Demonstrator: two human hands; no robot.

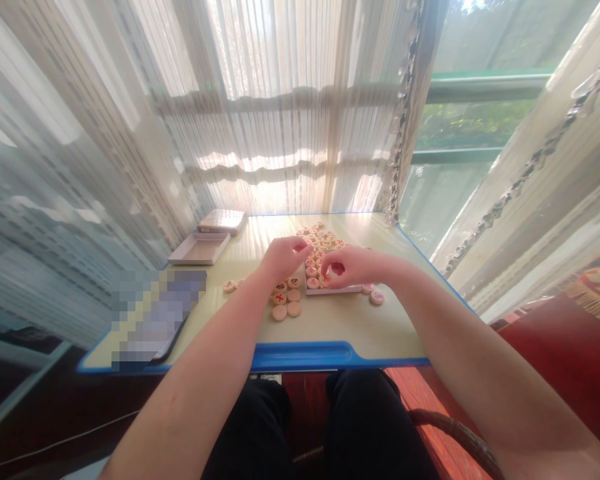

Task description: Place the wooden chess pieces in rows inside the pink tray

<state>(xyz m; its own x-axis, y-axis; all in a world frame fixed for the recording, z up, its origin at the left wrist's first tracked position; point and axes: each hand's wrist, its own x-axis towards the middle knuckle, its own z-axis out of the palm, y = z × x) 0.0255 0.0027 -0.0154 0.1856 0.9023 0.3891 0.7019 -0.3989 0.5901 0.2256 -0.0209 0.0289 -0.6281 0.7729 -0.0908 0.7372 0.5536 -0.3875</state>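
Behind and to the left, sheer striped curtains (280,67), hung in long pleats and lit by sun. To the right, a window (485,87) with green bars. Below, a table (400,313): pale smooth top, blue rim, long groove moulded into the near edge. On its left side, a dark slab (155,320), pixelated past reading.

Near the table's middle, a shallow white tray (333,291), straight-walled, bearing round discs (313,283) in touching rows. Right hand (355,265): reaches in from the lower right over the tray, curls fingers toward the thumb in a ring; cannot tell whether clamped on a disc. Left hand (284,257): reaches in from the lower left, bends down at the wrist beside the tray, points fingers right, thumb and fingertips near one another; cannot tell whether pinched on anything.

Toward the far left corner, an open pale box (199,250), thin-walled; just behind, a flat box (223,220) with a glossy top, print unreadable.

Smallest, the discs: pale, wood-like, bearing red or black characters, mostly too small to read. Beyond the hands, a crowded spread; left of the tray, a loose cluster, some faces plain, one with a red X-like mark; at the tray's right, two more.
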